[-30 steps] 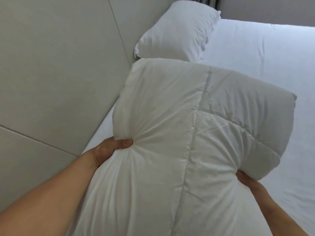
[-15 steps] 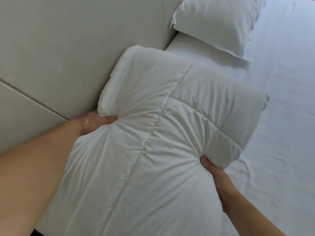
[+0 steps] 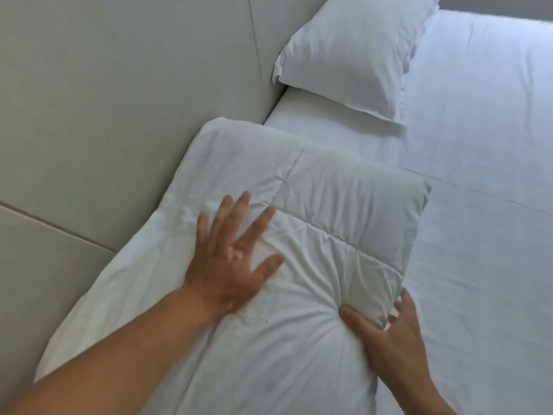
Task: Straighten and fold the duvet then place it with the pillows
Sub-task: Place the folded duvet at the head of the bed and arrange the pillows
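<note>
Now your left hand (image 3: 230, 265) lies spread flat on the folded duvet (image 3: 329, 211), which rests on the bed (image 3: 478, 205) against the headboard (image 3: 119, 100) (left of that hand). Your right hand (image 3: 392, 333) pinches its right edge, thumb on top. The pillow (image 3: 353, 52) lies beyond your left hand.

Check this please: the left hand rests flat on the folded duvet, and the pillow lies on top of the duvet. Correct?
Not the pillow: the head view shows it on the sheet beyond the duvet, apart from it. The left hand does rest flat on the duvet.
</note>
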Available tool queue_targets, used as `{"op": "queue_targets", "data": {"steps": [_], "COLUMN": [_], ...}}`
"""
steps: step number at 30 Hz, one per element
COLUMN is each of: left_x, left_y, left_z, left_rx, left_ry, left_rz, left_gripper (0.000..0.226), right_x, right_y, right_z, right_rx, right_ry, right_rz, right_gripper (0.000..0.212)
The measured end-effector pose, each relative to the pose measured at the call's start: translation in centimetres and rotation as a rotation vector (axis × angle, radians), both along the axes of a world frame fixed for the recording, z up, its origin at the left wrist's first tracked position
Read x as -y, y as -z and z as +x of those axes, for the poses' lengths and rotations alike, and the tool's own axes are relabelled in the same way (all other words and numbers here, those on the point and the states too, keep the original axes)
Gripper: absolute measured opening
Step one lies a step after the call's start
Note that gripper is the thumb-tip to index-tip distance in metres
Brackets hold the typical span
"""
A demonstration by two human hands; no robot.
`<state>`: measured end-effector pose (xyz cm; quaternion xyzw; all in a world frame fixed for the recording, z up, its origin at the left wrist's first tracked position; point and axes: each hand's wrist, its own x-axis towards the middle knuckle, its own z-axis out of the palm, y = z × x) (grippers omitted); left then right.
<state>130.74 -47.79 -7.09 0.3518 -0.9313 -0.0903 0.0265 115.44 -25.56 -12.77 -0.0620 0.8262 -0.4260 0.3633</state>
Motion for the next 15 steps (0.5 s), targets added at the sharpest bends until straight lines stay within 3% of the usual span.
{"op": "queue_targets", "data": {"steps": [2, 4, 6, 9, 15], "left_x": [1.0, 4.0, 7.1, 10.7, 13.1], "left_y": [0.3, 0.3, 0.2, 1.2, 9.0], "left_z": [-2.4, -4.5, -6.0, -7.4, -9.3], "left_rx": [0.124, 0.166, 0.181, 0.257, 0.220], "left_ry": [0.058, 0.035, 0.008, 0.017, -0.072], "left_rz": [-0.026, -0.058, -0.104, -0.216, -0.201], "left_gripper": [0.077, 0.077, 0.078, 0.080, 0.080], "right_x": [0.8, 3.4, 7.7, 13.6, 15.2], "right_y": [-2.7, -5.3, -6.9, -5.8, 3.6], "right_z": [-2.3, -4.7, -6.8, -9.3, -13.0], "right_rx": [-0.410, -0.768, -0.939, -0.921, -0.857], "right_ry": [-0.108, -0.276, -0.517, -0.865, -0.876], "right_rz": [0.028, -0.004, 0.044, 0.217, 0.333], "right_gripper": [0.125, 0.105, 0.091, 0.089, 0.092]}}
